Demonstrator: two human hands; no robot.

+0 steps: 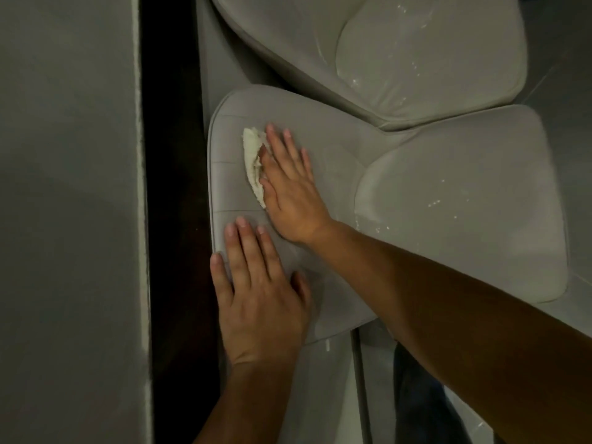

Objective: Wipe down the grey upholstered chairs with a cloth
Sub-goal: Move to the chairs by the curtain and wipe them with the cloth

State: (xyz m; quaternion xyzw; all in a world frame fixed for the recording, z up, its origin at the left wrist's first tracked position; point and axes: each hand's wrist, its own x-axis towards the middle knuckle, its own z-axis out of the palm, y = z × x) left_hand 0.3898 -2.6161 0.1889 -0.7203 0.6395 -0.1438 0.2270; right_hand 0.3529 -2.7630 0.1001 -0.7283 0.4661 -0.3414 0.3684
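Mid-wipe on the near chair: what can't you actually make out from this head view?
- Most of the cloth: covered by the right hand.
- Backrest under the left hand: hidden by the flat palm.
- Far chair: top cut off by the frame edge.
- Pale specks on the near chair seat: too small to identify.

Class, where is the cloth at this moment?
In the head view, the cloth lies left of centre on the nearer grey chair's backrest, pressed flat under the right hand, with the left hand nearer the camera.
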